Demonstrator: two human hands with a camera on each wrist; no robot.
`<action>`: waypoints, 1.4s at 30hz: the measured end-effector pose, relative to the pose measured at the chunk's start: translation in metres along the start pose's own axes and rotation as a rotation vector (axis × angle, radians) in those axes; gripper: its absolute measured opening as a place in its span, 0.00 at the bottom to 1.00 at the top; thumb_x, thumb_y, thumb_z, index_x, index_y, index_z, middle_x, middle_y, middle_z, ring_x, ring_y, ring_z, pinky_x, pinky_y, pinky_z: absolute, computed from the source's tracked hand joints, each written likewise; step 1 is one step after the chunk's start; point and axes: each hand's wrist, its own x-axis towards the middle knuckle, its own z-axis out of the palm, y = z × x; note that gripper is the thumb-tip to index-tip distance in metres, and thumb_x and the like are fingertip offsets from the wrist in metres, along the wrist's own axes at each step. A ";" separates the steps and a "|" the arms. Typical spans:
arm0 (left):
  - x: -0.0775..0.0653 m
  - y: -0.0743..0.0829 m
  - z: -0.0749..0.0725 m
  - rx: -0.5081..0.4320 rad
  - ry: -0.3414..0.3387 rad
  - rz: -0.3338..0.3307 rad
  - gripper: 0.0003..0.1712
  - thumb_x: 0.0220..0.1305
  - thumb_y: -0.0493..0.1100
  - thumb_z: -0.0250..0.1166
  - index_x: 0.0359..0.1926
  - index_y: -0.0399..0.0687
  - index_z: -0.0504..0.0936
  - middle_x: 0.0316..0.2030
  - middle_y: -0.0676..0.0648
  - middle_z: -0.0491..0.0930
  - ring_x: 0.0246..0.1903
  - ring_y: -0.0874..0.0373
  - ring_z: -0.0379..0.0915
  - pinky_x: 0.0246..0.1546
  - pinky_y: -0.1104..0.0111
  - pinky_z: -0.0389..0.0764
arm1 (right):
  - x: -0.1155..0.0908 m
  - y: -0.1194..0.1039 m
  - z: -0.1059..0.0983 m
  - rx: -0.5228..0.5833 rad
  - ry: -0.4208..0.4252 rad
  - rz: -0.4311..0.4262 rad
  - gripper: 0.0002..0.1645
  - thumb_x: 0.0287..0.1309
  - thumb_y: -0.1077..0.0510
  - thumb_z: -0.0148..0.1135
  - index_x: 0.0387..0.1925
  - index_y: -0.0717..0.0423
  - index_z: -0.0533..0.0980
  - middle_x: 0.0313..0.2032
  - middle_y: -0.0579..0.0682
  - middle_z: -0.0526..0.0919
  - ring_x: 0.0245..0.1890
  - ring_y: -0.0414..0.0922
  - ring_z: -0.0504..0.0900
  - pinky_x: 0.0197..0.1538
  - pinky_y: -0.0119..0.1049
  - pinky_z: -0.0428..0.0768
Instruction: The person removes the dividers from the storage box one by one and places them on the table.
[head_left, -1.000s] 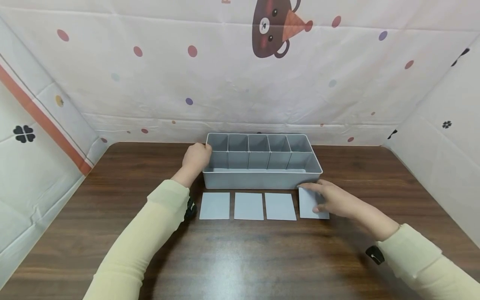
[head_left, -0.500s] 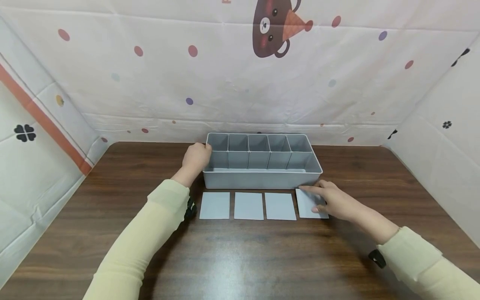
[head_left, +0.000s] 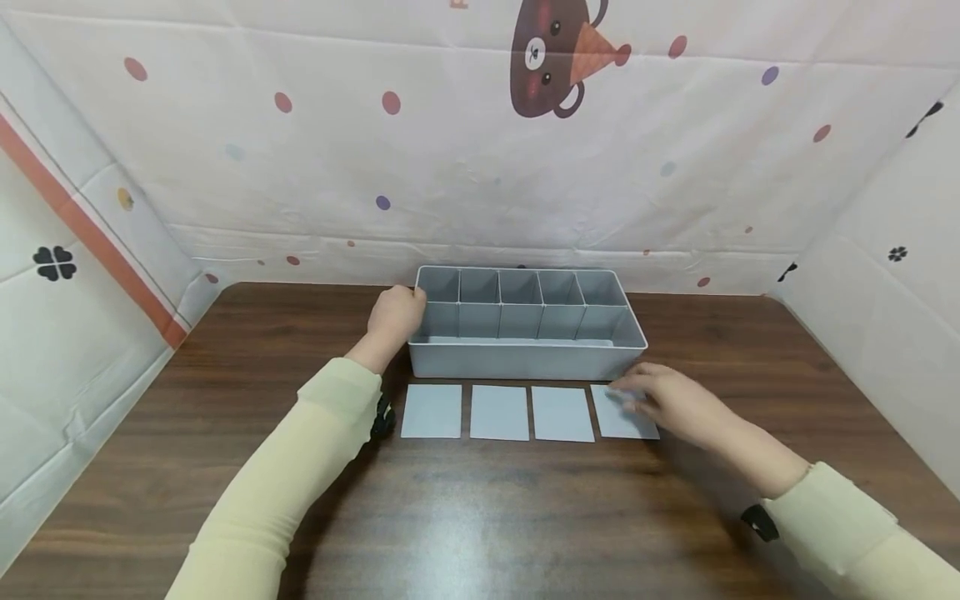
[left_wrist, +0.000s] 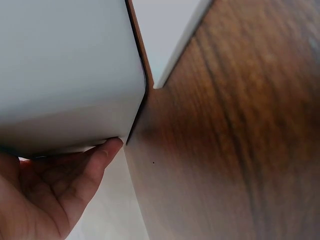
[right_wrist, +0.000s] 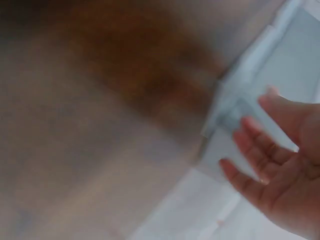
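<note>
A grey divided storage box (head_left: 525, 362) stands at the back middle of the table. My left hand (head_left: 396, 317) grips its left end; in the left wrist view the fingers (left_wrist: 85, 182) lie against the outer wall, and the thumb's hold is mostly hidden. Several pale blue-grey square cards lie in a row along the box's front: the leftmost card (head_left: 431, 412), two middle cards and the rightmost card (head_left: 618, 423). My right hand (head_left: 675, 402) hovers over that rightmost card's right side, fingers loosely spread. In the blurred right wrist view nothing sits between its fingers (right_wrist: 257, 145).
Small compartments (head_left: 520, 287) line the box's back half, with one long trough in front. The brown wooden table (head_left: 450, 517) runs back to a white patterned cloth wall (head_left: 450, 167), and similar cloth hangs at both sides. Dark devices sit at both wrists.
The rightmost card has shifted slightly left, into line with the others. My right hand has lifted off it and drawn its fingers back. The left hand stays on the box.
</note>
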 end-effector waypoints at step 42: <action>0.002 -0.004 0.003 -0.004 0.000 0.010 0.31 0.81 0.49 0.38 0.15 0.49 0.63 0.12 0.52 0.60 0.17 0.57 0.59 0.21 0.68 0.66 | 0.173 0.000 -0.127 0.188 -0.475 0.433 0.23 0.69 0.62 0.60 0.58 0.78 0.76 0.38 0.60 0.91 0.31 0.36 0.87 0.41 0.35 0.88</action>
